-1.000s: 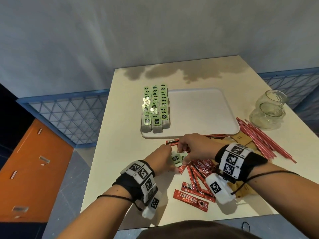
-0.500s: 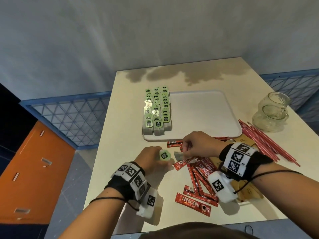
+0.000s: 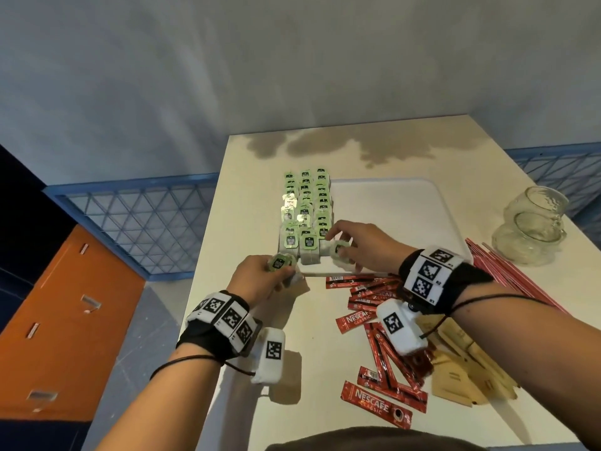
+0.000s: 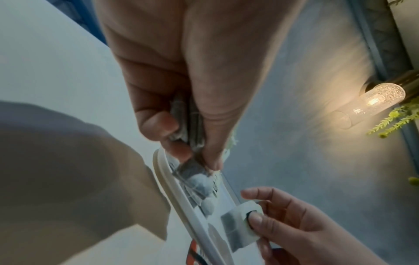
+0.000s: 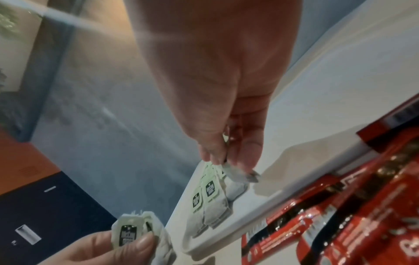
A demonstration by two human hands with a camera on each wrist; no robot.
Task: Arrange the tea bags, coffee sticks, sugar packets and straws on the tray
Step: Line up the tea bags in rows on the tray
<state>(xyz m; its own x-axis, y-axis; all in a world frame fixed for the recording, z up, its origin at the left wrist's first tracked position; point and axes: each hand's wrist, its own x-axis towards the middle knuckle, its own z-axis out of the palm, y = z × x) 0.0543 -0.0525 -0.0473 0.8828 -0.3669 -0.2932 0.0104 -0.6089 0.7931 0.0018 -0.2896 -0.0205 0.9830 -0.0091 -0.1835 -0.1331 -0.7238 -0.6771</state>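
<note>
Several green-tagged tea bags (image 3: pixel 305 206) lie in three rows on the left side of the white tray (image 3: pixel 390 216). My right hand (image 3: pixel 341 252) pinches one tea bag (image 3: pixel 340 250) just over the near end of the right row; the right wrist view shows its fingers (image 5: pixel 247 152) on the bag (image 5: pixel 240 174). My left hand (image 3: pixel 283 271) grips a small bunch of tea bags (image 3: pixel 279 262) before the tray's near-left corner, seen edge-on in the left wrist view (image 4: pixel 186 122). Red coffee sticks (image 3: pixel 374 301), brown sugar packets (image 3: pixel 465 362) and red straws (image 3: pixel 507 275) lie on the table.
A clear glass jar (image 3: pixel 530 232) stands right of the tray, beyond the straws. The right part of the tray is bare. The table's left edge runs close to my left hand, with a blue mesh fence (image 3: pixel 136 222) and an orange cabinet (image 3: pixel 65 320) below.
My hands have parted. The right hand has gone forward with a tea bag from the coffee sticks to the tray's near-left corner. The left hand has followed a little with its tea bags.
</note>
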